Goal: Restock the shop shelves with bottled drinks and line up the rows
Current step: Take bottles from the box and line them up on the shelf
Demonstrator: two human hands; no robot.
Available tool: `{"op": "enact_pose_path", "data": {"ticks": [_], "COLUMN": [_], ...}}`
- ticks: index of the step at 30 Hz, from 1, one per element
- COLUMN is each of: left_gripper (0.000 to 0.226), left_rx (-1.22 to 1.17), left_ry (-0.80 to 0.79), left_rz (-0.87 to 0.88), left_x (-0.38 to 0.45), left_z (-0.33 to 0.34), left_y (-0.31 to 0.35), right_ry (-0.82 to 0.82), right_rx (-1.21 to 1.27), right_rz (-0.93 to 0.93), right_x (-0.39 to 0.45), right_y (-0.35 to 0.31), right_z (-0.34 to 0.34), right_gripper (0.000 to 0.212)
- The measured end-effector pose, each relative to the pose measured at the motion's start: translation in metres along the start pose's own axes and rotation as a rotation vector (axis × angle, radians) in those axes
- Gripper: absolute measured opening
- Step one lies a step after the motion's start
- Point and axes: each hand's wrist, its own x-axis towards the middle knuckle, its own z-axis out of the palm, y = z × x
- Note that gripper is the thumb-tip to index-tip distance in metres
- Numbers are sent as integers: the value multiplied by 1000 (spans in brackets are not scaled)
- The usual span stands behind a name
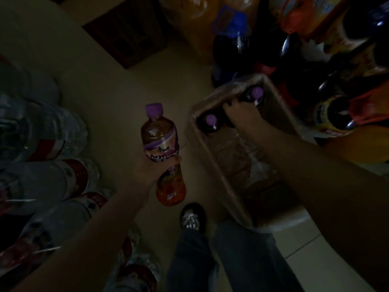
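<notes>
My left hand (151, 167) grips an orange drink bottle (162, 148) with a purple cap and purple label, held upright above the floor. At the right stands a cardboard tray (212, 157) wrapped in torn plastic. Two purple-capped bottles remain at its far end, one (211, 119) on the left and one (257, 92) on the right. My right hand (242, 111) reaches down into the tray between those two bottles; its fingertips are hidden in the dark, so its hold is unclear.
Shrink-wrapped packs of water bottles (42, 144) lie along the left. Large dark soda bottles (235, 45) and orange-labelled ones (336, 114) crowd the upper right. A brown carton (130, 32) sits at the back. My legs and a shoe (192, 218) stand on the tiled floor.
</notes>
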Motion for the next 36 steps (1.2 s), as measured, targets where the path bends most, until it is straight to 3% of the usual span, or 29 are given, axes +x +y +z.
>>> {"op": "enact_pose_path", "data": {"ticks": [5,10,17,20,22,25,29,32,36], "left_gripper": [39,46,64,60,69,72,53,54,62], "left_rx": [44,52,215,299,350,415,485,461,454], "left_ry": [-121,-243,-566,-653,-690,-771,-945,-1008,-1159], "left_rz": [50,120,393,577,695,871,1082,1230,1263], "left_x": [-42,-130,-288,-370,-420,-490,-577,-638,-710], "left_z": [19,39,49,56,73,105,165,218,295], "left_y": [38,129,319,399,447,498,522,515,492], "right_ry": [-91,-57,304,555,730,1038,1396,1452,1430], "right_rx": [272,430,337,352,371,348,8,-204,-329], "right_rz": [-15,4,90,232,342,505,684,877,1083], "right_x": [-75,-189,-380,-472,-539,-637,-747,-815,-898], "right_y": [28,76,120,137,151,164,173,191,228], "right_z": [-47,-209,-453,-535,-577,-614,-623,-614,-584], "right_gripper": [45,41,32,31,27,28,55,64,62]}}
